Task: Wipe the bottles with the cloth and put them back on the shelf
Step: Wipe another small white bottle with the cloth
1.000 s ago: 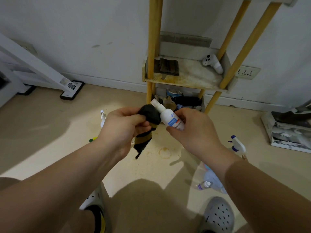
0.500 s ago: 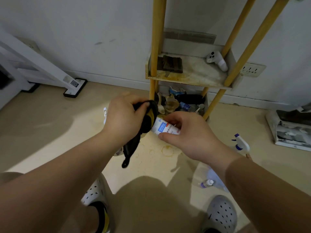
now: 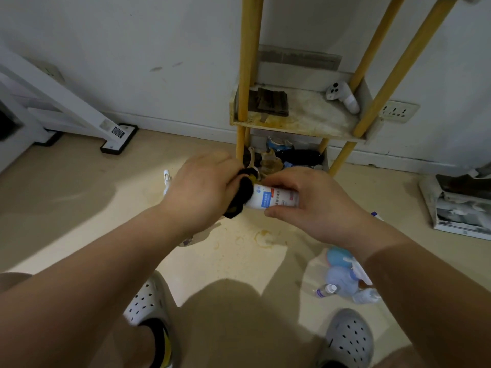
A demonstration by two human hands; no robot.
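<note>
Far left, a white stand (image 3: 66, 102) slants along the wall, its black-edged foot on the floor (image 3: 79, 195). Left hand (image 3: 202, 192) is mid-frame, fingers (image 3: 225, 168) curled tight round a black-and-yellow cloth (image 3: 240, 195), which is bunched over the top end of the bottle (image 3: 273, 199) (cap hidden under the cloth). The bottle is white w/ a blue label. It lies approx. level in the air between both hands, in front of the shelf's bottom level. Right hand (image 3: 316, 205) grips its base end, thumb below and the rest wrapped over the top. Behind them the shelf (image 3: 300, 126), w/ yellow posts, stands against the wall. Its stained middle board carries a dark pad (image 3: 271, 102) at left and a white controller (image 3: 342, 98) at right. A wall socket (image 3: 397, 111) sits just right of it. By the right forearm, several more bottles (image 3: 342, 277) lie heaped on the floor. Far right is a stack of papers (image 3: 462, 208).
</note>
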